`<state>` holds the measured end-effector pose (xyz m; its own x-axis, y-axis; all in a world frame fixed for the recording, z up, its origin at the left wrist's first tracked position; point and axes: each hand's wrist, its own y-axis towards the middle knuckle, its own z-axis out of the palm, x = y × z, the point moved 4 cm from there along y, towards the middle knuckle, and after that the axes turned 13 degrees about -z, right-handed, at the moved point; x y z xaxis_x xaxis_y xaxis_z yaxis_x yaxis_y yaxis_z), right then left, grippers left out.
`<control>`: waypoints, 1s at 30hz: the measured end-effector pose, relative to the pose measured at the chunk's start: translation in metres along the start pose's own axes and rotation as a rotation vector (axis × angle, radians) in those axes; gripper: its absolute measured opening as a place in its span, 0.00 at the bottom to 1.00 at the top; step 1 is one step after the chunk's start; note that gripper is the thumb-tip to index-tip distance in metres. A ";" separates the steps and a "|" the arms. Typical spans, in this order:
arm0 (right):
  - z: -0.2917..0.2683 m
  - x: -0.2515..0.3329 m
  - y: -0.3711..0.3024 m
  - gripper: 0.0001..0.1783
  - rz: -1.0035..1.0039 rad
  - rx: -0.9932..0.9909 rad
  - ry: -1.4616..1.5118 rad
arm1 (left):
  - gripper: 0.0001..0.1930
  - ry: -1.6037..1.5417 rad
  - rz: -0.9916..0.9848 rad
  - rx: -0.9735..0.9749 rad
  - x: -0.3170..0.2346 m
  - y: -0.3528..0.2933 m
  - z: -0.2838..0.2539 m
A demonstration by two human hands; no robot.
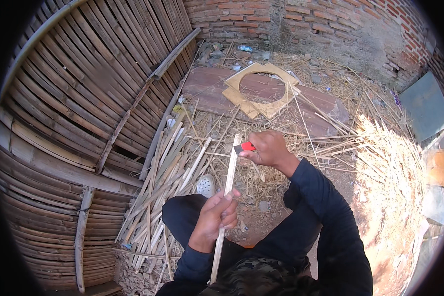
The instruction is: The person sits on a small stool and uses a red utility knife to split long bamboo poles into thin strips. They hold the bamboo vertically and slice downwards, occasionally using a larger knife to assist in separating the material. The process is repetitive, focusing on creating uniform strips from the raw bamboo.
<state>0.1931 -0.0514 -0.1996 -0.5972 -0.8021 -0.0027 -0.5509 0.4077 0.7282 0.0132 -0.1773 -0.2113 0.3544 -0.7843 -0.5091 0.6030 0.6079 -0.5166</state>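
My left hand (216, 217) is closed around the middle of a long pale bamboo strip (230, 172), which slants upward and away from my lap. Near the strip's far end, my right hand (270, 149) grips a red-handled utility knife (247, 146). The knife's dark blade end lies against the strip's right side; how deep it cuts, I cannot tell. The lower end of the strip runs down past my left wrist to my lap.
A heap of split bamboo strips (157, 197) lies left of my legs, beside a bamboo slat wall (108, 74). Ahead, a wooden frame with a round hole (231, 94) rests on a brown board (202, 89). Shavings (385, 163) cover the ground; a brick wall (325, 29) stands behind.
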 end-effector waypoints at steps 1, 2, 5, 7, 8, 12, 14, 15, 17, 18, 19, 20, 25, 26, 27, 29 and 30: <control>0.002 -0.003 -0.002 0.32 -0.003 0.007 -0.022 | 0.10 -0.001 0.001 0.013 0.002 -0.001 0.000; 0.004 -0.009 -0.003 0.33 -0.005 0.015 -0.044 | 0.10 -0.003 0.002 0.025 0.003 -0.002 0.001; 0.007 -0.014 -0.005 0.34 -0.022 0.023 -0.093 | 0.10 0.020 -0.005 -0.008 0.005 -0.002 0.001; 0.011 -0.019 -0.008 0.34 -0.063 0.053 -0.122 | 0.10 0.067 0.005 -0.052 0.009 0.004 -0.001; 0.014 -0.028 -0.008 0.34 -0.098 0.081 -0.137 | 0.10 0.091 0.010 -0.075 0.010 0.007 -0.004; 0.040 -0.057 -0.029 0.35 -0.221 0.142 -0.137 | 0.09 0.110 -0.029 -0.076 0.014 0.027 -0.008; 0.051 -0.066 -0.033 0.34 -0.262 0.127 -0.064 | 0.08 0.106 -0.058 -0.090 0.017 0.034 -0.013; 0.062 -0.070 -0.037 0.34 -0.282 0.123 -0.018 | 0.07 0.104 -0.051 -0.117 0.018 0.037 -0.018; 0.078 -0.137 -0.069 0.33 0.394 0.293 -0.151 | 0.06 0.113 -0.060 -0.137 0.019 0.045 -0.017; 0.080 -0.166 -0.090 0.33 0.724 0.351 -0.203 | 0.06 0.120 -0.122 -0.045 0.027 0.033 -0.010; 0.080 -0.191 -0.111 0.33 1.044 0.437 -0.269 | 0.06 0.121 -0.178 0.045 0.043 0.012 -0.009; 0.048 -0.225 -0.150 0.35 1.248 0.391 -0.268 | 0.07 0.123 -0.214 -0.013 0.054 -0.004 -0.023; 0.012 -0.183 -0.172 0.39 0.924 0.280 -0.162 | 0.09 -0.051 -0.168 -0.169 0.068 0.004 -0.081; 0.003 -0.172 -0.149 0.37 0.910 0.239 -0.093 | 0.10 -0.021 -0.176 -0.155 0.059 0.004 -0.072; 0.000 -0.149 -0.139 0.35 0.919 0.220 0.005 | 0.10 -0.015 -0.170 -0.164 0.051 0.007 -0.065; -0.009 -0.115 -0.113 0.32 0.757 0.211 0.076 | 0.10 -0.054 -0.105 -0.066 0.034 0.012 -0.055; -0.010 -0.097 -0.096 0.31 0.650 0.255 0.084 | 0.10 -0.072 -0.103 -0.041 0.030 0.013 -0.050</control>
<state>0.3097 -0.0166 -0.2620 -0.8106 -0.3877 0.4390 -0.2230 0.8974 0.3807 -0.0035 -0.1867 -0.2678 0.3433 -0.8487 -0.4024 0.6094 0.5273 -0.5921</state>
